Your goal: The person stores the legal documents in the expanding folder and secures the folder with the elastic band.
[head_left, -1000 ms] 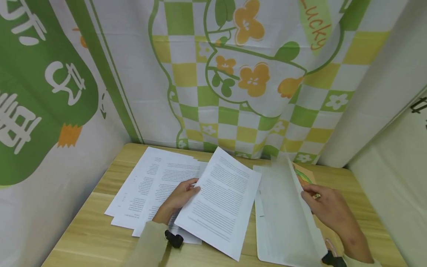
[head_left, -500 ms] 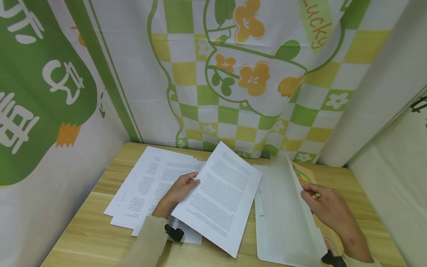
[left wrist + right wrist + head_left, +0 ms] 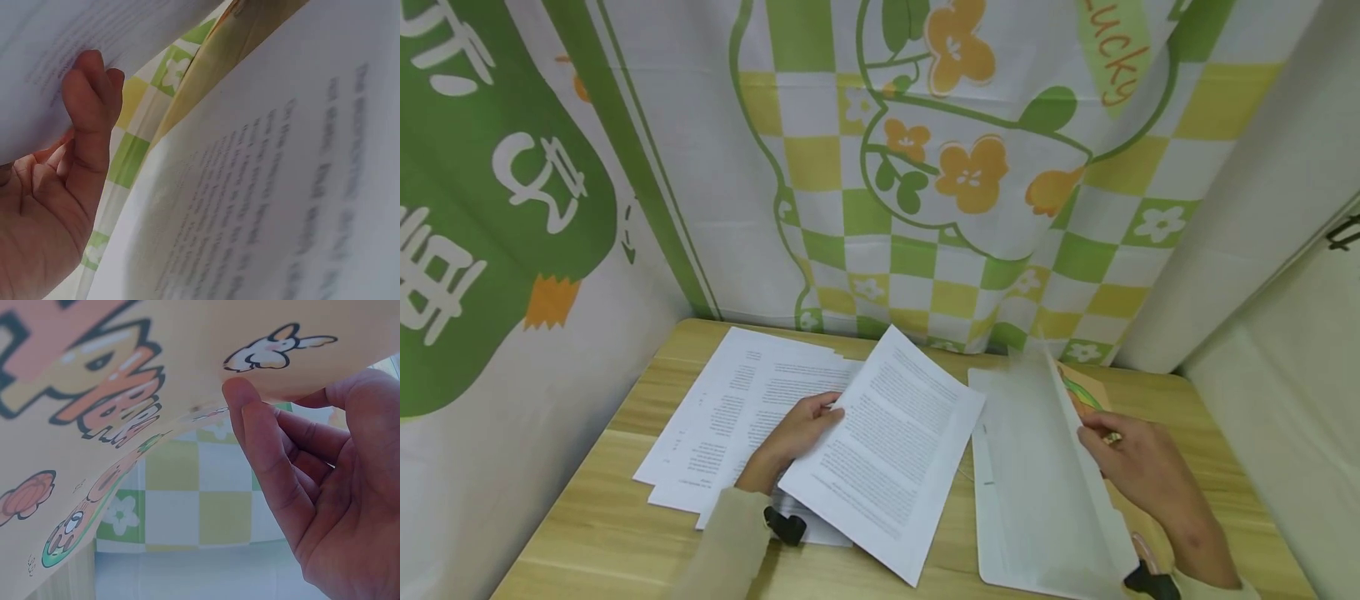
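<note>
A printed sheet of paper [image 3: 887,454] is raised and tilted over the table's middle; whether it is one sheet or a few I cannot tell. My left hand [image 3: 800,431] pinches its left edge, thumb in front and fingers behind. Beneath it at left lie several overlapping printed papers [image 3: 715,417]. On the right, a file folder [image 3: 1030,492] with a whitish, translucent inside stands partly open. My right hand [image 3: 1138,462] pinches the edge of its raised cover. The right wrist view shows that cover's cartoon-printed outer face [image 3: 187,375], with the fingers [image 3: 269,450] at its edge.
The wooden table [image 3: 595,492] carries all the papers. A patterned curtain [image 3: 925,275] hangs along its back edge, and cloth [image 3: 1285,400] hangs at the right side. A black band [image 3: 786,527] sits on the left wrist.
The sheet in my left hand rose slightly, then lowered and shifted a little left. My right hand and the folder stay nearly still.
</note>
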{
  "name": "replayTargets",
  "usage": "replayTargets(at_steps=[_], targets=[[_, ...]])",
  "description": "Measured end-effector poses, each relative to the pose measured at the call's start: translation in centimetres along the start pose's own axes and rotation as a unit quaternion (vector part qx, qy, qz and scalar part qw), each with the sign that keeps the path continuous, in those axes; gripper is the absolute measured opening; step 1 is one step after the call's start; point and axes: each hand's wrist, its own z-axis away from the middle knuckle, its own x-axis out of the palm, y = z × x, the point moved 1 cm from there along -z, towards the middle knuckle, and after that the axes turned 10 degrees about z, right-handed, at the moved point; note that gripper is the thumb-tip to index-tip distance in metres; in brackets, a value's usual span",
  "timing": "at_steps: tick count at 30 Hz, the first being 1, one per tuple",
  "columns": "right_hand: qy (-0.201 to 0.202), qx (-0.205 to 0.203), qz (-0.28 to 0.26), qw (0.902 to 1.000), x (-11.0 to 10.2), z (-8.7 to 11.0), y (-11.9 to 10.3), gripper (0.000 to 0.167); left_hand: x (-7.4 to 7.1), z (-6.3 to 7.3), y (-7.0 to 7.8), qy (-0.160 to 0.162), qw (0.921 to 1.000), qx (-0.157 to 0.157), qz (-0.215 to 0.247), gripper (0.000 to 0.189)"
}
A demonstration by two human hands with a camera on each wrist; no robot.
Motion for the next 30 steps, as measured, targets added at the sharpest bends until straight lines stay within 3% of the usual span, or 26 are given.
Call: replayTargets(at_steps=[4, 10, 17, 21, 30], targets=[[-0.001, -0.002, -0.001, 1.0, 0.0, -0.1, 0.0, 0.04, -0.5, -0.2, 0.4, -0.003, 0.9991, 0.022, -0.037, 0.038], [-0.002, -0.007, 0.002, 1.0, 0.0, -0.2, 0.0, 0.039, -0.9, -0.9, 0.9, -0.012, 0.998, 0.023, -0.058, 0.037], [0.001, -0.005, 0.001, 1.0, 0.1, -0.2, 0.0, 0.039, -0.7, -1.8, 0.6, 0.007, 0.999, 0.034, -0.028, 0.038], [0.004, -0.007, 0.004, 1.0, 0.1, -0.2, -0.1, 0.037, -0.2, -1.9, 0.3, 0.019, 0.9992, 0.026, -0.022, 0.039], [0.002, -0.01, -0.004, 0.9999, 0.2, 0.1, 0.2, 0.033, 1.0, -1.6, -0.8, 0.013, 0.9998, 0.017, -0.003, 0.038]])
